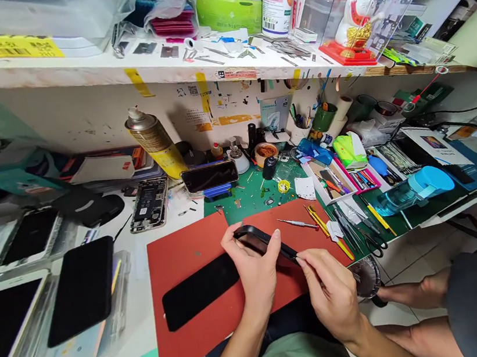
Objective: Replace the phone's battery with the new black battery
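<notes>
— What do our hands have hold of?

— Our left grip point(256, 273) is curled round the phone point(258, 235), thumb on one long edge and fingers on the other. Our right grip point(335, 291) is drawn to a narrow pinch on its near end.

— So the phone is between our two grips, tilted, above the mat point(191, 351)?

— Yes. We see a slim dark rim with rounded corners; the mat below is flat, dull brick-red. Just left of our left grip lies a glossy black slab point(201, 292), also round-cornered. Farther left, on the white counter point(137, 285), another black slab point(81, 290) rests on clear plastic.

— And the containers?

— Beyond our right grip, we have a shallow white tray point(333, 199) of slender tools with coloured handles, and beside it a pink tray point(368, 188) with more. Farther past both grips, a white cup point(300, 135) holds upright tools, and a round tin point(261, 159) holds something brownish; we cannot tell what. To the right of our right grip, a see-through blue bottle point(399, 197) lies on its side.
</notes>
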Tool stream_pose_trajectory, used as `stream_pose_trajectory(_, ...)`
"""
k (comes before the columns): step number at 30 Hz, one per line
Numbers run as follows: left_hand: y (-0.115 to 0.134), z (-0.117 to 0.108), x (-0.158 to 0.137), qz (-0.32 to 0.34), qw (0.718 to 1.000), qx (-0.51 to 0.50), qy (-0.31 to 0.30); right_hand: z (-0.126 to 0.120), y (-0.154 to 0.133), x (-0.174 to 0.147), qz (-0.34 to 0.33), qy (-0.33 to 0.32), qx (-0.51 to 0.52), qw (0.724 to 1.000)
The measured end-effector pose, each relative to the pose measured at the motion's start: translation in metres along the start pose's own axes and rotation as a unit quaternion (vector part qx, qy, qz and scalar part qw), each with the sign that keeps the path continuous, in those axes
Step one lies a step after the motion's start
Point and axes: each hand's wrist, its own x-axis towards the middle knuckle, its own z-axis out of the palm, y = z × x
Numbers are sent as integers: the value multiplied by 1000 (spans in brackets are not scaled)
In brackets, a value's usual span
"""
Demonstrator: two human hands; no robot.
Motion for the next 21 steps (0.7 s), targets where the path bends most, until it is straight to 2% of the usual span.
stream_pose_trajectory(9,4,4,-3,31,999,36,-10,-1,3,0,-21,-15,-24,999)
stream_pose_trajectory(17,5,6,-2,25,999,40,-12,0,4,0,-19,-27,-43,999)
stream_pose_trajectory(21,5,7,-3,30,999,44,-5,3,4,-3,-16,-6,-45,999)
